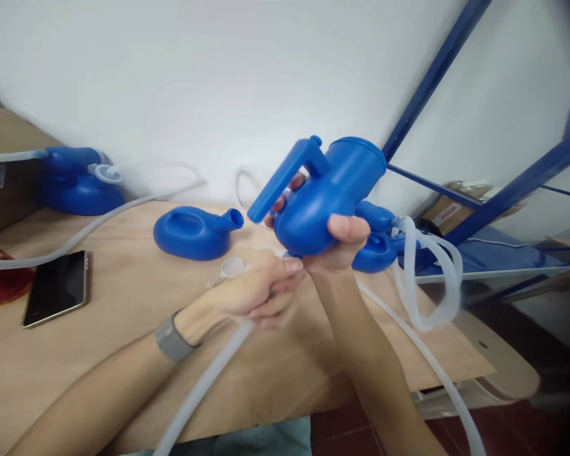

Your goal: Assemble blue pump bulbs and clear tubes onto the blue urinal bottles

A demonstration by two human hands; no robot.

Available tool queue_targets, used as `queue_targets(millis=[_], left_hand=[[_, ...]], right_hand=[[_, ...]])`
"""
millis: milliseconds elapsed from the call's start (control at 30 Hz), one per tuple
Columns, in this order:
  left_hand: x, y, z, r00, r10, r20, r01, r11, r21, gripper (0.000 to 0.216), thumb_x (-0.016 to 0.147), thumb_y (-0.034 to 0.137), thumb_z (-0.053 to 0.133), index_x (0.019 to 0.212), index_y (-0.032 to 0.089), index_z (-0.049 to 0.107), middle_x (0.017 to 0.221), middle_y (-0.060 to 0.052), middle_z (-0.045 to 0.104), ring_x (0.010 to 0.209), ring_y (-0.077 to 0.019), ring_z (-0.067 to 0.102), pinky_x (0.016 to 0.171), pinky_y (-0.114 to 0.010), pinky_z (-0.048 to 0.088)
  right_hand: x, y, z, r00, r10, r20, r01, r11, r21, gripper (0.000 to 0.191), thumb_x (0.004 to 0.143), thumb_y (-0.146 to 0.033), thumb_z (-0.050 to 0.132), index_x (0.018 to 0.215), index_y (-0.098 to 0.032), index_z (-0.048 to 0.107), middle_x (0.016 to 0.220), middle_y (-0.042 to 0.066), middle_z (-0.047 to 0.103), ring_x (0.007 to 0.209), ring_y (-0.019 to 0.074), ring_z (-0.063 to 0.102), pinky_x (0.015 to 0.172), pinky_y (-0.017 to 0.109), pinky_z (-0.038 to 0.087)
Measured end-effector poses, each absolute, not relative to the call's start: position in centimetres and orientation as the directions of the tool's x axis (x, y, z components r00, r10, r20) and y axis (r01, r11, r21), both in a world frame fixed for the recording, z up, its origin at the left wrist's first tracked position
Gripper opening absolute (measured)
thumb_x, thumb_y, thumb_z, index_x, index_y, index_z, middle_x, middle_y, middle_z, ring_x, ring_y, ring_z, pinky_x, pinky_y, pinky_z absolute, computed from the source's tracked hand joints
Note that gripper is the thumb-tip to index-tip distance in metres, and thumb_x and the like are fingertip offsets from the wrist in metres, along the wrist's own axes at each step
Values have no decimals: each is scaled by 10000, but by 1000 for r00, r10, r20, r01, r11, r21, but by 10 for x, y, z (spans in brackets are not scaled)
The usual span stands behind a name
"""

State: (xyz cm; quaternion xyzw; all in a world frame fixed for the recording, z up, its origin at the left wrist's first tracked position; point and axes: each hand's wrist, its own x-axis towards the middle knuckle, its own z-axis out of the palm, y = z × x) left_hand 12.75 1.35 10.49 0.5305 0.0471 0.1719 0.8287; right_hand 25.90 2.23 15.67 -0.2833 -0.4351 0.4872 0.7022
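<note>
My right hand [344, 237] is wrapped round a blue plastic urinal bottle [313, 209], holding it tilted above the table, with its handle to the left and its wide round end up and to the right. Just under the bottle, my left hand [273, 291], with a grey band on the wrist, is closed round a translucent hose [209, 386]. The hose's end is at the bottle's underside; my fingers hide whether the two are joined. A small white ring-shaped cap [232, 267] lies on the table behind my left wrist.
Another blue bottle [192, 233] lies on the wooden table [171, 354]. More blue bottles with hoses stand at the left [76, 180] and the right [375, 250]. A phone [57, 288] and a red object [4, 278] lie left. A blue metal rack [503, 190] stands right.
</note>
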Motion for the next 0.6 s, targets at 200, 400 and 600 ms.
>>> queue_targets(millis=[200,400,600], left_hand=[[107,44,134,663,707,245,253,-521,815,475,1005,516,537,634,220,501,535,6,544,492,-145,510,511,-280,350],[93,33,133,513,743,431,603,-669,435,205,981,341,611,828,206,587,612,-2,461,545,-208,522,561,-294,288],[64,43,132,532,680,505,723,-675,148,231,1014,354,548,851,204,612,587,11,357,533,-210,414,587,-315,245]], right_hand=[[246,31,157,293,886,359,-390,454,-801,296,683,-365,801,917,-243,666,1063,41,738,1080,319,749,914,494,644],[241,43,154,412,829,379,-297,515,-804,292,730,-402,835,902,-243,660,1003,33,736,1155,324,720,923,488,643],[302,68,157,677,545,495,-53,707,-705,366,733,-360,835,1039,-274,654,1132,-5,745,1168,236,714,976,362,574]])
